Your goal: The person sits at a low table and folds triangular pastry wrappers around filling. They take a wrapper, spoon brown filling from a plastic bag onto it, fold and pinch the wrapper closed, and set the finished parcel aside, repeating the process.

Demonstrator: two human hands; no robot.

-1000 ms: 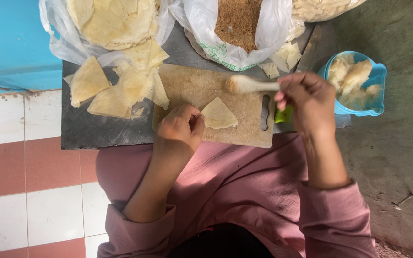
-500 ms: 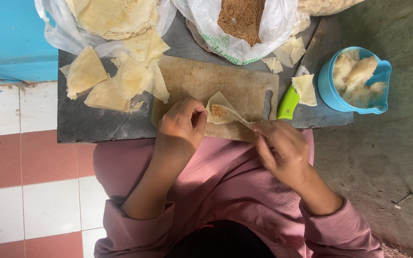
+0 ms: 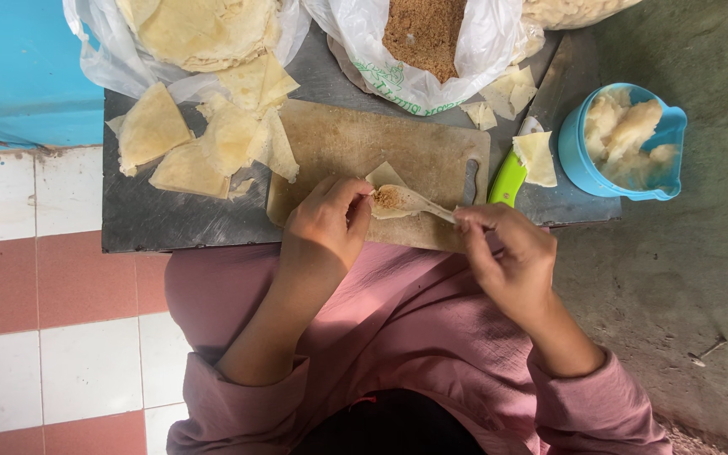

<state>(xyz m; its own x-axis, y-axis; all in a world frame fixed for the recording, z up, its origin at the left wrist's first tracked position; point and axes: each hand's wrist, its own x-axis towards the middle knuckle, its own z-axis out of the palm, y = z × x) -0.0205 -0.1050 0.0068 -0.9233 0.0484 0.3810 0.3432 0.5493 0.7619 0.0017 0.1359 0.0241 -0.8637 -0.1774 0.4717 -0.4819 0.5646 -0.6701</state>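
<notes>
My left hand point(image 3: 326, 223) pinched a thin triangular pastry wrapper point(image 3: 388, 187) against the wooden cutting board point(image 3: 364, 143), while my right hand point(image 3: 511, 257) gripped the handle of a spoon point(image 3: 414, 202) whose bowl of brown filling lay on the sheet, just past my left fingertips. The wrapper looked light, limp and easily torn, best taken by its edges. My fingers hid its near corner, so I could not tell how far it was folded.
</notes>
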